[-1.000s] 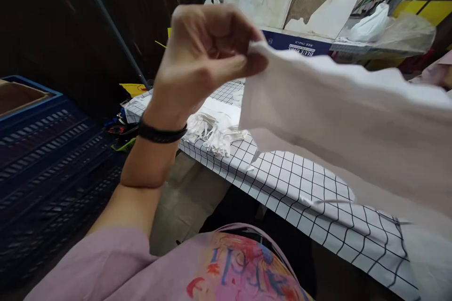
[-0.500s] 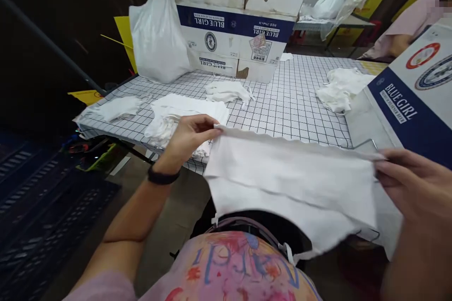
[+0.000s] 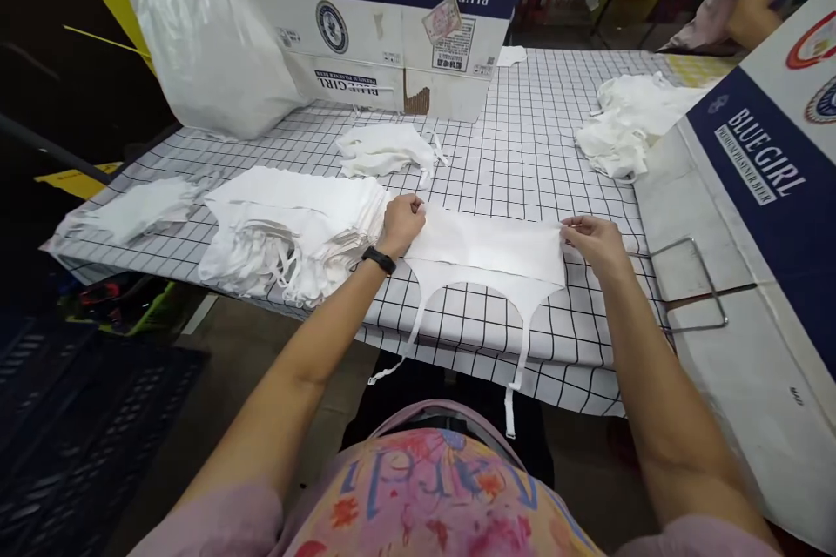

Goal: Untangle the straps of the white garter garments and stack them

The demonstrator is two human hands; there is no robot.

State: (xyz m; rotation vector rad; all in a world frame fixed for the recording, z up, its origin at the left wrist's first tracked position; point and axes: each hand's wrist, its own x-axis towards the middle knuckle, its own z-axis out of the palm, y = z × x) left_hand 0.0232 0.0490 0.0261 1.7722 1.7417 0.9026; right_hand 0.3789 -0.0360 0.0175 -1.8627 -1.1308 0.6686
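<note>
A white cloth piece [image 3: 491,245] with two thin straps hanging over the table's front edge lies flat on the checked table [image 3: 535,130]. My left hand [image 3: 402,222] pinches its left top corner, fingers closed. My right hand [image 3: 593,242] pinches its right top corner. Just left of my left hand sits a stack of similar white pieces [image 3: 293,222] with dangling straps.
A large Blue Girl carton [image 3: 392,17] and a white plastic bag [image 3: 202,35] stand at the back. More white cloth heaps [image 3: 385,148] [image 3: 627,126] [image 3: 140,207] lie around. Another carton [image 3: 758,191] with a wire handle is at right. A dark blue crate [image 3: 71,418] sits lower left. Another person's arm [image 3: 751,13] shows far right.
The cloth was held up in the air by both hands; now it is laid flat on the table with both hands at its top corners. My view has tilted down toward the table.
</note>
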